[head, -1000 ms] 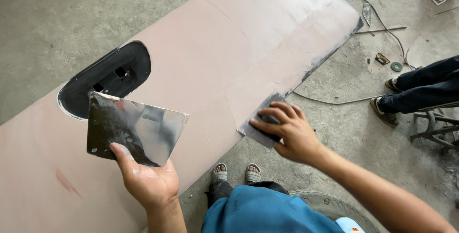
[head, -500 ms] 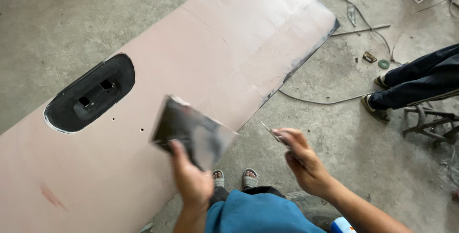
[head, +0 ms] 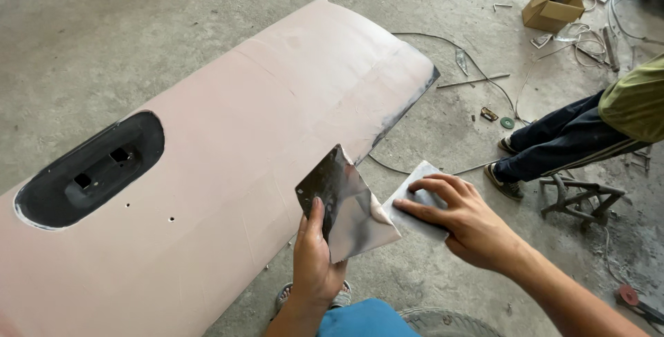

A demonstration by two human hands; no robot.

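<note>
Shifted since half a second ago: metal plate (head: 349, 212) now upright and nearer the right hand (head: 460, 223), grey sheet (head: 415, 205) brought against the plate's right edge. Left hand (head: 315, 261) clenched on the plate's lower left corner, thumb up along its dark face. Right hand grasping the grey sheet, fingers spread flat on top. Both held over the concrete floor (head: 90, 39), just off the near edge of a large pink panel (head: 228, 143) with a black oval recess (head: 93, 171). Seated person's legs (head: 564, 143) at right, cardboard box (head: 550, 6) and cables (head: 477, 67) beyond.
</note>
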